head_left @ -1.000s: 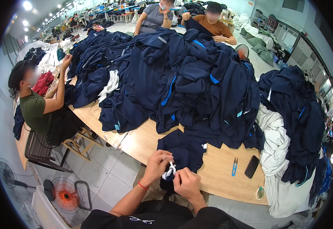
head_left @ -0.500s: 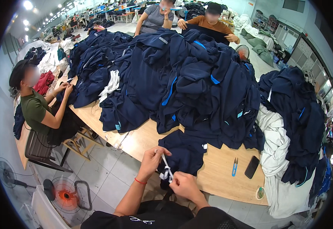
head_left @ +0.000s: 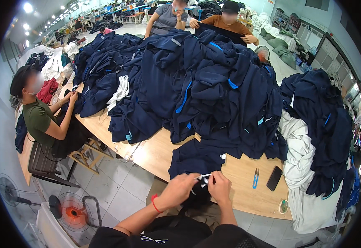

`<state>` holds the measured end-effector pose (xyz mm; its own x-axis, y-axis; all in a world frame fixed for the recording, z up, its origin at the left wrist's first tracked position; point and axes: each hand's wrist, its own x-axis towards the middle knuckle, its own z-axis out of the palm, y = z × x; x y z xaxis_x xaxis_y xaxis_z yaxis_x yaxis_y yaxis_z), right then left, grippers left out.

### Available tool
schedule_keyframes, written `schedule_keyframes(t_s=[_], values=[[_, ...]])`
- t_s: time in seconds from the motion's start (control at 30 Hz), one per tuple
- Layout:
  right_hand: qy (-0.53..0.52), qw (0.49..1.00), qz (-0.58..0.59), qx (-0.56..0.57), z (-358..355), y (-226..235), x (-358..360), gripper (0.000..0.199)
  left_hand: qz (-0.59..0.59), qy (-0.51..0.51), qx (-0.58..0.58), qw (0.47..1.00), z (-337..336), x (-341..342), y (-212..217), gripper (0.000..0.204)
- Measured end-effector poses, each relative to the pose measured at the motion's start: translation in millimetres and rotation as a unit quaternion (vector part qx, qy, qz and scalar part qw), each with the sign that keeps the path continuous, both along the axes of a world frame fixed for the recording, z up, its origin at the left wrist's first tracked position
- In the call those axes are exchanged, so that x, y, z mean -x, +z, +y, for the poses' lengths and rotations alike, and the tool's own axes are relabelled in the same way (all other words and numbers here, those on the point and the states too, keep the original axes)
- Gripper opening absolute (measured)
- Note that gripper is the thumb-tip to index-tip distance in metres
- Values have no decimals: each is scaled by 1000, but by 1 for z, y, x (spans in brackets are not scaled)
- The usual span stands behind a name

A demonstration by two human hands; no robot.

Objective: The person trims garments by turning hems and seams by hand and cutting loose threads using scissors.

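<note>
Left hand (head_left: 181,188) (red band (head_left: 154,203) round wrist) closed, pinching white cord (head_left: 205,176). Right hand (head_left: 220,186) pinches same cord, fingertips together. Cord short between hands, over near part of navy garment (head_left: 195,159). Garment lies on table (head_left: 238,202), lower part hanging past near edge, large navy pile (head_left: 226,99) behind it. Blue snips (head_left: 255,180) and black phone (head_left: 274,178) lie to right, apart from hands.
</note>
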<state>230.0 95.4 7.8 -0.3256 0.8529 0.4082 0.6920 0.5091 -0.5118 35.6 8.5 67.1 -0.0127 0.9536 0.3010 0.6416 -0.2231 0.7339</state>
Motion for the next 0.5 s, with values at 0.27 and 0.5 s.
schedule_keyframes(t_s=[0.27,0.5], values=[[86,995,56,5,-4,45,-5,11,133,39,-149,979,8,40,6,11],[266,958,-73,-77,-46,52,33,19,-393,68,282,873,19,58,-16,30]])
